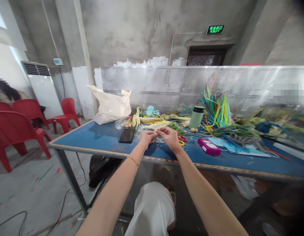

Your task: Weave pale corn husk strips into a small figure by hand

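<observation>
Both hands meet above the front of the blue table (83,139). My left hand (148,137) is closed, its fingertips pinching one side of a small pale piece (156,130). Closed in a pinch as well, my right hand (169,135) grips the other side. The fingers cover most of the piece, so its kind is not plain. Just behind the hands lies a pale corn husk (156,125) with green leaves (176,127) beside it. Red and yellow scissor-like handles (182,139) rest to the right of my right hand. A dark phone (126,134) lies left of my left hand.
A cream plastic bag (112,106) and a clear bottle (122,122) stand at the back left. Rightward are a green flask (196,117), colourful pipe cleaners (217,111), a purple box (209,146) and tangled cords (245,136). A perforated metal screen (152,82) borders the back.
</observation>
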Demonstrator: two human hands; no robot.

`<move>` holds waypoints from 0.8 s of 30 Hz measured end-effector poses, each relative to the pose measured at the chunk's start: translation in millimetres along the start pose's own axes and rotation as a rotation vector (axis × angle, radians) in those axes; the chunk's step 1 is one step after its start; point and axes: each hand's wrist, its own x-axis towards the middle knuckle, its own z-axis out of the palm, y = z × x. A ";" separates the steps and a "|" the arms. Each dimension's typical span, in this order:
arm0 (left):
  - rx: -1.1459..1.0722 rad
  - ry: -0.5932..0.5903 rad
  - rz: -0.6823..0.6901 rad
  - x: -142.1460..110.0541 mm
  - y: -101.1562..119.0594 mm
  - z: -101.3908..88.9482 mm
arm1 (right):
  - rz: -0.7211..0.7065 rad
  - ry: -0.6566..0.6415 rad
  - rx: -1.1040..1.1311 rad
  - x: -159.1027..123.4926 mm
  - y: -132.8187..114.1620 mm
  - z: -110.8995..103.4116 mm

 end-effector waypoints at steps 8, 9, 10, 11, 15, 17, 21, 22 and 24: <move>-0.122 0.038 -0.106 5.9 0.9 -1.2 | 0.045 -0.158 -0.109 4.1 0.2 -12.3; -0.128 0.042 -0.108 6.3 0.4 -1.4 | 0.043 -0.152 -0.130 4.8 -0.7 -12.4; -0.133 0.045 -0.106 6.8 -0.2 -1.6 | 0.039 -0.144 -0.147 5.7 -1.2 -11.7; -0.136 0.047 -0.102 7.2 -0.9 -1.8 | 0.036 -0.134 -0.157 6.6 -1.0 -10.5; -0.140 0.062 -0.095 7.9 -2.8 -2.7 | 0.049 -0.049 -0.111 9.5 6.7 -5.1; -0.137 0.066 -0.095 7.4 -3.3 -3.2 | 0.039 0.012 -0.079 9.5 11.4 -5.1; -0.123 0.049 -0.087 6.1 -3.9 -3.6 | 0.040 0.031 -0.090 6.4 14.4 -9.2; -0.112 0.053 -0.085 5.8 -4.0 -3.5 | 0.046 0.021 -0.100 5.3 14.1 -10.1; -0.087 0.058 -0.076 5.3 -4.0 -3.0 | 0.057 -0.002 -0.127 3.5 13.5 -10.6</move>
